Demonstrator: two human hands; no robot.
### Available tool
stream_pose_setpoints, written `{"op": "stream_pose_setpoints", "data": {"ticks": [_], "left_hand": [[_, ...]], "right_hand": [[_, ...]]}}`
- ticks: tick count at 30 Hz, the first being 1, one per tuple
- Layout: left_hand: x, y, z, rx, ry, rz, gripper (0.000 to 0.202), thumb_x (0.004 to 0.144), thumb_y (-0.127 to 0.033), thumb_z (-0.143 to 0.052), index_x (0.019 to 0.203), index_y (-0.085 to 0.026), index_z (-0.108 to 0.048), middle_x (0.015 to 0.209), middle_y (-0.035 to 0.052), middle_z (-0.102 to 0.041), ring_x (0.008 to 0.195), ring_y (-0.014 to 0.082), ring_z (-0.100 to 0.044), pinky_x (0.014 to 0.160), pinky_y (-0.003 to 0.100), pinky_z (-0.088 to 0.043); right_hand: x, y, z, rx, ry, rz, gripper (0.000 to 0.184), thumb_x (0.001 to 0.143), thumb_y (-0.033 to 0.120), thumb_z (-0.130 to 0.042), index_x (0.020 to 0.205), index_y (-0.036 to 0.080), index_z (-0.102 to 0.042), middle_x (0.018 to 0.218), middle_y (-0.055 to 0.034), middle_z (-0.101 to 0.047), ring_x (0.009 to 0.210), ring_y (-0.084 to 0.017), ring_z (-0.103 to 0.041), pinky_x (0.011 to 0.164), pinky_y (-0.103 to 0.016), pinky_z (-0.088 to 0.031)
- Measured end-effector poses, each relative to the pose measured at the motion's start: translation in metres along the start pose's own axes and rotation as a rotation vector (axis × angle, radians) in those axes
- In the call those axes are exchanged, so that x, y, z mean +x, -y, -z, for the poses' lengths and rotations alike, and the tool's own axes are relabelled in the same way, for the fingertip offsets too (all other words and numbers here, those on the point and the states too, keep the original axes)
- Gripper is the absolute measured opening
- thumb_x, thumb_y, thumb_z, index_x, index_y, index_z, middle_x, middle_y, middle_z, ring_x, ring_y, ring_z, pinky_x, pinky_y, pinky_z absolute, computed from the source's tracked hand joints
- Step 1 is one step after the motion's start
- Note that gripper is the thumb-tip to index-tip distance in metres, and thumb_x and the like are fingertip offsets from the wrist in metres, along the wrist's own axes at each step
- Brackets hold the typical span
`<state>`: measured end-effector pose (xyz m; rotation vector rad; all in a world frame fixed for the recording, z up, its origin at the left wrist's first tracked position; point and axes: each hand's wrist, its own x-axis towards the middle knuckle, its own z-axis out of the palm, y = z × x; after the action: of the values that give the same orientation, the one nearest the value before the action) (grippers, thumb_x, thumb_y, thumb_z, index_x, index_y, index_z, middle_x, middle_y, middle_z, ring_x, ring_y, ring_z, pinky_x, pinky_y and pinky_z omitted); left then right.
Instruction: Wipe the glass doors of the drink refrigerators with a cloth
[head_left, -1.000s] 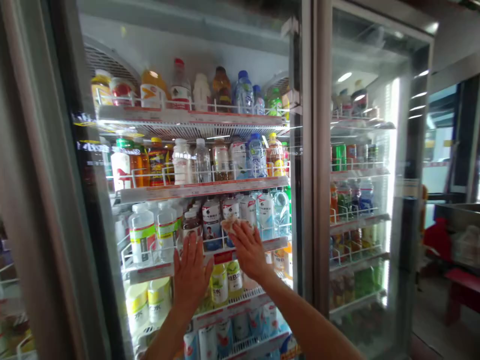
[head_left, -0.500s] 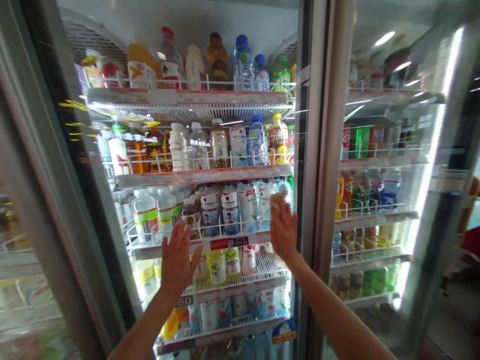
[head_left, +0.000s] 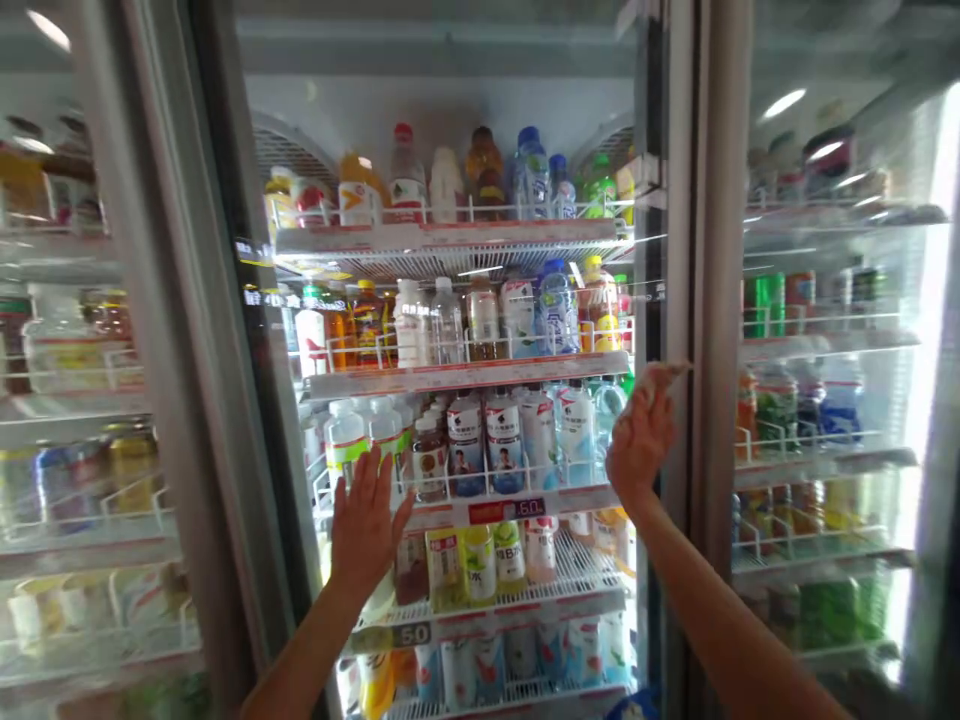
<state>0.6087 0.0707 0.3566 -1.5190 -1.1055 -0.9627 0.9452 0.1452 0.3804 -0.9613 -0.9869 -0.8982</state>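
Observation:
I face a drinks fridge with a glass door (head_left: pixel 480 330) and wire shelves full of bottles. My left hand (head_left: pixel 365 522) lies flat and open against the glass at the height of the third shelf (head_left: pixel 480 505). My right hand (head_left: pixel 640 437) presses a small pale cloth (head_left: pixel 661 375) on the right edge of the same door, beside its grey frame (head_left: pixel 701 330); the fingers are closed over the cloth. White milk-type bottles (head_left: pixel 504 440) stand behind the glass between my hands.
A second fridge door (head_left: pixel 825 350) with cans and bottles stands to the right. Another glass door (head_left: pixel 67 400) is at the left, past a dark frame post (head_left: pixel 225 400). Lower shelves hold yellow-green bottles (head_left: pixel 480 560).
My right hand with the cloth has slid rightward across the glass, from the middle of the door to its right edge. My left hand stayed flat on the glass. My view shifted left.

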Motion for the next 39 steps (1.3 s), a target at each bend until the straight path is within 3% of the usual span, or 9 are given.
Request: {"op": "stream_pose_setpoints", "data": {"ticks": [5, 8, 14, 21, 24, 28, 31, 35, 39], "left_hand": [[-0.003, 0.006, -0.006, -0.037, -0.062, -0.032, 0.066, 0.091, -0.034, -0.041, 0.146, -0.015, -0.009, 0.149, 0.0151, -0.025, 0.142, 0.0198, -0.010, 0.115, 0.045, -0.010], [-0.005, 0.012, -0.007, -0.096, -0.069, -0.060, 0.066, 0.091, -0.033, -0.042, 0.146, -0.016, -0.010, 0.150, 0.0133, -0.024, 0.142, 0.0203, -0.013, 0.116, 0.045, -0.010], [-0.012, 0.030, -0.007, -0.204, -0.067, -0.004, 0.068, 0.090, -0.034, -0.042, 0.147, -0.019, -0.007, 0.153, 0.0108, -0.016, 0.142, 0.0228, -0.013, 0.114, 0.045, -0.018], [-0.011, 0.031, -0.008, -0.214, -0.075, -0.008, 0.069, 0.091, -0.033, -0.042, 0.147, -0.018, -0.006, 0.152, 0.0118, -0.018, 0.142, 0.0228, -0.013, 0.114, 0.045, -0.018], [-0.011, 0.033, -0.004, -0.187, -0.045, -0.029, 0.069, 0.090, -0.033, -0.043, 0.147, -0.017, -0.006, 0.152, 0.0123, -0.020, 0.141, 0.0233, -0.014, 0.113, 0.044, -0.020], [-0.013, 0.030, -0.005, -0.159, -0.040, 0.007, 0.070, 0.090, -0.032, -0.043, 0.147, -0.018, -0.005, 0.151, 0.0133, -0.022, 0.141, 0.0243, -0.015, 0.113, 0.045, -0.022], [-0.015, 0.023, -0.008, -0.156, -0.036, 0.056, 0.069, 0.091, -0.032, -0.041, 0.147, -0.018, -0.003, 0.151, 0.0140, -0.020, 0.141, 0.0257, -0.015, 0.112, 0.048, -0.022], [-0.016, 0.020, -0.007, -0.166, -0.026, 0.094, 0.068, 0.091, -0.035, -0.040, 0.147, -0.019, -0.005, 0.150, 0.0147, -0.022, 0.140, 0.0260, -0.016, 0.112, 0.050, -0.022], [-0.015, 0.022, 0.001, -0.147, 0.022, 0.081, 0.066, 0.091, -0.036, -0.039, 0.147, -0.019, -0.007, 0.150, 0.0142, -0.025, 0.140, 0.0245, -0.019, 0.112, 0.047, -0.025]], "right_hand": [[-0.026, 0.083, -0.004, 0.131, 0.175, 0.300, 0.059, 0.091, 0.018, -0.034, 0.147, 0.025, -0.017, 0.150, -0.0062, -0.029, 0.141, -0.024, -0.017, 0.110, -0.047, -0.026], [-0.034, 0.088, -0.001, 0.141, 0.331, 0.467, 0.057, 0.090, 0.019, -0.035, 0.145, 0.026, -0.024, 0.147, -0.0047, -0.036, 0.140, -0.022, -0.021, 0.113, -0.045, -0.022], [0.023, 0.019, -0.007, -0.157, 0.011, -0.121, 0.053, 0.092, 0.020, -0.025, 0.145, 0.015, -0.024, 0.146, -0.0170, -0.033, 0.138, -0.029, -0.025, 0.103, -0.056, -0.031], [-0.032, 0.126, -0.007, 0.074, 0.370, 0.446, 0.055, 0.088, 0.020, -0.040, 0.142, 0.023, -0.033, 0.150, -0.0042, -0.031, 0.142, -0.023, -0.014, 0.113, -0.046, -0.022], [-0.019, 0.093, 0.002, 0.051, 0.275, 0.414, 0.057, 0.089, 0.016, -0.035, 0.144, 0.028, -0.027, 0.149, -0.0029, -0.033, 0.140, -0.018, -0.022, 0.112, -0.045, -0.025], [0.012, 0.053, -0.010, 0.003, -0.027, 0.041, 0.058, 0.091, 0.014, -0.029, 0.147, 0.018, -0.015, 0.153, -0.0143, -0.019, 0.141, -0.027, -0.016, 0.106, -0.056, -0.027], [-0.005, 0.088, -0.015, 0.091, 0.111, 0.141, 0.061, 0.088, 0.013, -0.033, 0.147, 0.022, -0.018, 0.153, -0.0096, -0.021, 0.142, -0.027, -0.014, 0.108, -0.055, -0.026], [-0.036, 0.121, -0.005, 0.244, 0.442, 0.635, 0.063, 0.083, 0.014, -0.043, 0.144, 0.027, -0.028, 0.149, -0.0017, -0.033, 0.141, -0.020, -0.018, 0.114, -0.044, -0.022], [-0.006, 0.074, -0.003, 0.103, 0.237, 0.305, 0.057, 0.089, 0.014, -0.035, 0.144, 0.024, -0.027, 0.149, -0.0076, -0.033, 0.141, -0.022, -0.018, 0.111, -0.050, -0.023]]}}
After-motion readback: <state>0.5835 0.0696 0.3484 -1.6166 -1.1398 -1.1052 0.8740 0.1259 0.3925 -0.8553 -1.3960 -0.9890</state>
